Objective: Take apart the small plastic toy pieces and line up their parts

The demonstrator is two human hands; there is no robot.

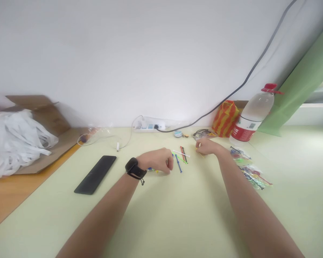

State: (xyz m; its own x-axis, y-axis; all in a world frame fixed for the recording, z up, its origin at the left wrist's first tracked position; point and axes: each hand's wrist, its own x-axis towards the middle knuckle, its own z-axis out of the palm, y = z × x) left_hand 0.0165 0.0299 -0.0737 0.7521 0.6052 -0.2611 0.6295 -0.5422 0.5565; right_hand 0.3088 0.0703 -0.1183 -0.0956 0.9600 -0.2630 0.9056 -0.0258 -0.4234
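Head view: a person reaches both bare arms over a pale green tabletop, hands at work in front of a white power strip. The left hand, a black smartwatch at its wrist, is curled nearly straight in front of the strip; whether anything sits in its fingers cannot be told. Small blue and yellow plastic pieces show partly hidden beneath it. The right hand, in front of the strip and off to its right, appears pinched on a thin yellow piece.

Between the hands, just right of the strip's front, lie loose plastic sticks — blue, green, white, red and black. Farther right of the strip, clear packets of similar coloured pieces lie near a red-labelled plastic bottle.

The handling looks partway along: several sticks are out and apart, while the yellow piece is at the right fingertips, and the sticks between the hands lie crossed — not yet in any neat order.
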